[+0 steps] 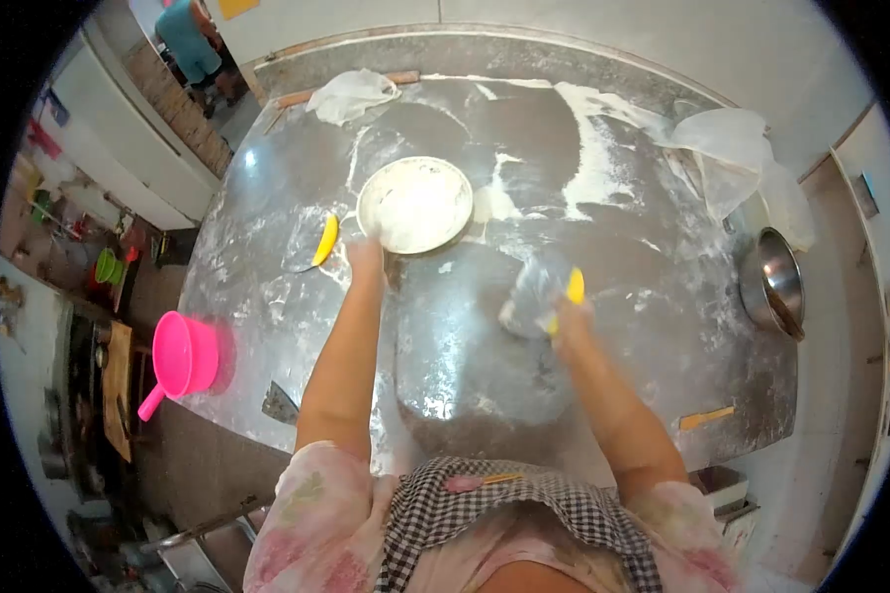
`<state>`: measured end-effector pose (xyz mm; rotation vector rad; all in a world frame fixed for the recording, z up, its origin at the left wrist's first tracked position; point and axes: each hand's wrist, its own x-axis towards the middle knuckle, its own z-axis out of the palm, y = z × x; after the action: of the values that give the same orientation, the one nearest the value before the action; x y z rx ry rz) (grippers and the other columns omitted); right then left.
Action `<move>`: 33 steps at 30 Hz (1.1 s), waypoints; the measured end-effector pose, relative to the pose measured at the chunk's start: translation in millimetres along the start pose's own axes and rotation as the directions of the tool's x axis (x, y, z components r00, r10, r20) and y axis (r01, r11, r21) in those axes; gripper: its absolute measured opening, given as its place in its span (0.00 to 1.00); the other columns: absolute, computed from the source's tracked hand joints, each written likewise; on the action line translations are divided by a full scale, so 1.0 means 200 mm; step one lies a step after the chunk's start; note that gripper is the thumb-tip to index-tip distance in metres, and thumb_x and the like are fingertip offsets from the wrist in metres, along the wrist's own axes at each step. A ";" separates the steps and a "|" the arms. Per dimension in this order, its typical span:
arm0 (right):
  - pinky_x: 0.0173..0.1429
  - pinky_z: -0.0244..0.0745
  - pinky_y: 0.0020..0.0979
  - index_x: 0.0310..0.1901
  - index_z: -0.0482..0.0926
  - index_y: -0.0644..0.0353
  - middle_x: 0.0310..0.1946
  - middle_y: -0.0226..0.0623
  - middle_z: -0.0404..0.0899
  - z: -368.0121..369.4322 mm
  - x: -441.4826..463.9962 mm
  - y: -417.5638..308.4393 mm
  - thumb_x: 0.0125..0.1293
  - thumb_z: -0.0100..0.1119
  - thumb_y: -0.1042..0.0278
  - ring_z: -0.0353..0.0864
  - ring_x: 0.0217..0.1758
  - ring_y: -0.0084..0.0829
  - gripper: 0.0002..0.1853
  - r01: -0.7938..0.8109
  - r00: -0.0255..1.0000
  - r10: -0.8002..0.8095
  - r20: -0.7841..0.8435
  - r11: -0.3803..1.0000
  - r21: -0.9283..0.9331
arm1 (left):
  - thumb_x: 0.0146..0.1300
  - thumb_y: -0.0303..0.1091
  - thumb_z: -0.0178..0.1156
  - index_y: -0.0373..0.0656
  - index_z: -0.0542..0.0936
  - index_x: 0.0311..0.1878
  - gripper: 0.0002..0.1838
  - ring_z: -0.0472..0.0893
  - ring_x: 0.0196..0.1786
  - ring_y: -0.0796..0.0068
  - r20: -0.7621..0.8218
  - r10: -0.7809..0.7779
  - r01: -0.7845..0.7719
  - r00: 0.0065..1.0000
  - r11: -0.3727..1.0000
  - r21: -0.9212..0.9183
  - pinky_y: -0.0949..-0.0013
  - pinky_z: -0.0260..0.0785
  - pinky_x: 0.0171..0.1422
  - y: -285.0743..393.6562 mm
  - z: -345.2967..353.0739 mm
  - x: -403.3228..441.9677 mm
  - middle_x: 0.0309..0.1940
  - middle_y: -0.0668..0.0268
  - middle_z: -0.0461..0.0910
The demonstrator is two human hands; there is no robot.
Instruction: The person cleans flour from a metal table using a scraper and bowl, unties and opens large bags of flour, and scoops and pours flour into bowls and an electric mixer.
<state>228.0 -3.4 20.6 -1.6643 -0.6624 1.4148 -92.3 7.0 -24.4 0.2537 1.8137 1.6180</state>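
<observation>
My left hand (366, 255) is at the lower left rim of a round dish of white flour (415, 205); its fingers are blurred and partly hidden. To its left, a yellow-handled clear scraper (326, 240) lies on the floury metal table (445, 326). On the right, my right hand (572, 324) is closed on the yellow edge of a second clear scraper (536, 293), held low over the table and smeared by motion.
A pink ladle (185, 356) stands at the left table edge, near a metal scraper (280, 403). At the right are a steel bowl (771, 280), plastic bags (724, 148) and a wooden-handled tool (707, 417). Another person (190, 44) is beyond the doorway.
</observation>
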 end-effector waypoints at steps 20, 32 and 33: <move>0.59 0.65 0.40 0.59 0.58 0.62 0.55 0.43 0.65 -1.65 -1.23 -0.10 0.56 0.56 0.56 0.66 0.57 0.37 0.32 0.282 0.958 -0.242 -0.154 0.694 0.662 | 0.59 0.34 0.51 0.35 0.66 0.53 0.20 0.74 0.46 0.71 0.869 -0.492 -0.112 -0.043 0.867 0.485 0.71 0.68 0.46 0.15 0.74 -2.28 0.47 0.59 0.73; 0.60 0.63 0.43 0.60 0.57 0.59 0.54 0.42 0.68 -2.50 -2.75 1.18 0.60 0.46 0.59 0.66 0.57 0.39 0.27 0.837 0.190 0.401 -0.896 0.411 0.362 | 0.60 0.31 0.49 0.32 0.61 0.58 0.23 0.64 0.59 0.57 0.841 0.085 -0.621 -0.534 0.636 -0.458 0.62 0.53 0.63 -0.38 1.17 -2.95 0.55 0.50 0.64; 0.59 0.62 0.42 0.60 0.57 0.58 0.54 0.41 0.68 -2.57 -2.87 1.32 0.61 0.45 0.56 0.66 0.56 0.39 0.27 0.856 0.121 0.375 -0.919 0.429 0.288 | 0.59 0.30 0.49 0.32 0.62 0.58 0.23 0.65 0.59 0.58 0.841 0.053 -0.677 -0.539 0.567 -0.470 0.62 0.54 0.62 -0.39 1.16 -2.96 0.55 0.50 0.65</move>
<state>563.2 -740.2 107.7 -0.9885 0.5224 -0.1198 510.9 -156.3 115.5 2.2285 0.3155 0.4989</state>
